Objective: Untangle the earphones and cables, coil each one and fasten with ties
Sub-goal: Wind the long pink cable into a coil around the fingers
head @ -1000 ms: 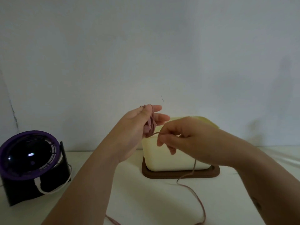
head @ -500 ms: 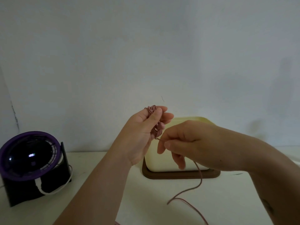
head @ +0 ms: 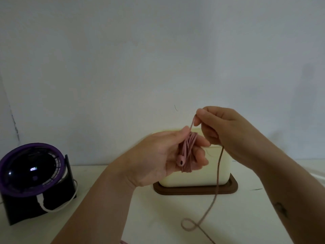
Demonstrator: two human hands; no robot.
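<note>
Well, I saw the pink earphone cable (head: 189, 147) bunched in the left hand (head: 156, 155), gripped between its thumb and curled fingers, with one earbud (head: 180, 160) hanging at the palm. Just above, the right hand (head: 225, 127) pinched a strand rising from the bunch. The slack fell to the worktop (head: 158, 217) and looped there. Behind stood a cream container (head: 202, 178) on a brown base (head: 193, 191); I could not tell its contents.

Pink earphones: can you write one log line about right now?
left hand: holds earphone coil | right hand: pinches cord above coil | cord: trails down to table | tie: none seen
</note>
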